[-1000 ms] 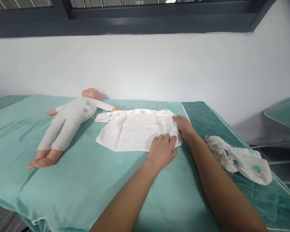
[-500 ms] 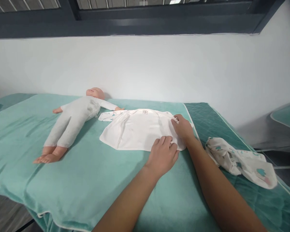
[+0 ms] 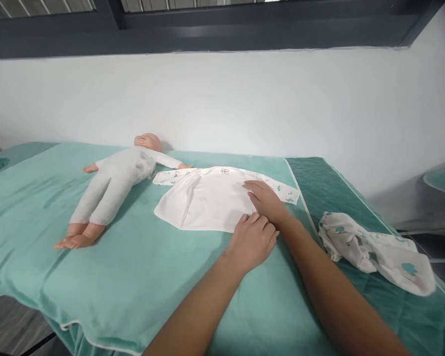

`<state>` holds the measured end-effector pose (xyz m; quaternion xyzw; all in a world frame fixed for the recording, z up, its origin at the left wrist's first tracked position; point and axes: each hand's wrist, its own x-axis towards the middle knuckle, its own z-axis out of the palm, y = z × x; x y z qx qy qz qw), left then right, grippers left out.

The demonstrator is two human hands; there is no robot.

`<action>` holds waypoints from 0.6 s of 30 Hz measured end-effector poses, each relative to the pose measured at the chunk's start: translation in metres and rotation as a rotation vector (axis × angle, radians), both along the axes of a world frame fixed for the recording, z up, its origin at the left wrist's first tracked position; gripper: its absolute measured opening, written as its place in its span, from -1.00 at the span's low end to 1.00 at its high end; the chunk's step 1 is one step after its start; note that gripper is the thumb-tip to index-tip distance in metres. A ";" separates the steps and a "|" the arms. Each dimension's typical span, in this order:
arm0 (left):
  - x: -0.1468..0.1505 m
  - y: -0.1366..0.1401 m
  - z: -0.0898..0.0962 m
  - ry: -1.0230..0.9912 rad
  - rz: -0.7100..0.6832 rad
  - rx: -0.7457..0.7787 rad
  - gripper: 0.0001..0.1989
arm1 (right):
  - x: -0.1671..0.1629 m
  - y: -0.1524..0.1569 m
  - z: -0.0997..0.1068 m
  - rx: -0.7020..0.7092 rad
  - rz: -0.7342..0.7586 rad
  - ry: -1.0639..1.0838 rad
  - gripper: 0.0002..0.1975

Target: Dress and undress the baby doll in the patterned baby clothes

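Observation:
A white baby shirt (image 3: 215,200) lies spread on the bed, its inner side up and its patterned sleeves stretched out to both sides. My left hand (image 3: 252,242) is at the lower right corner of the shirt, fingers curled in on the hem; the fingertips are partly hidden. Just above it, my right hand (image 3: 266,199) rests on the right side of the shirt with fingers stretched out. To the left, a baby doll (image 3: 120,170) in a white suit lies on its back, one hand by the shirt's left sleeve.
A crumpled white patterned garment (image 3: 374,247) lies to the right on the darker green quilted cover (image 3: 378,306). The light green blanket (image 3: 133,287) spreads under the shirt and doll. A white wall (image 3: 226,104) runs behind the bed, below a dark window frame (image 3: 207,37).
My right hand has moved left from the shirt's right sleeve onto its body, and the right sleeve now shows laid out flat. My left hand stays at the hem, fingers more curled.

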<state>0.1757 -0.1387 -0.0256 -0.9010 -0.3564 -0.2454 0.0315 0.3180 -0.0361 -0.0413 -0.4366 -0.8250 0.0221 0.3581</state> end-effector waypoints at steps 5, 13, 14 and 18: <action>0.000 0.001 -0.001 -0.010 -0.050 -0.059 -0.63 | 0.009 0.014 -0.013 -0.115 -0.195 -0.163 -0.53; 0.001 0.006 -0.006 -0.050 -0.048 -0.131 -0.62 | 0.001 0.018 -0.013 -0.217 -0.312 -0.358 -0.34; 0.001 0.006 -0.007 -0.063 -0.050 -0.140 -0.63 | -0.001 0.020 -0.013 -0.220 -0.309 -0.378 -0.33; 0.001 0.005 -0.008 -0.138 -0.055 -0.188 -0.67 | -0.004 0.032 -0.017 -0.255 -0.309 -0.442 -0.32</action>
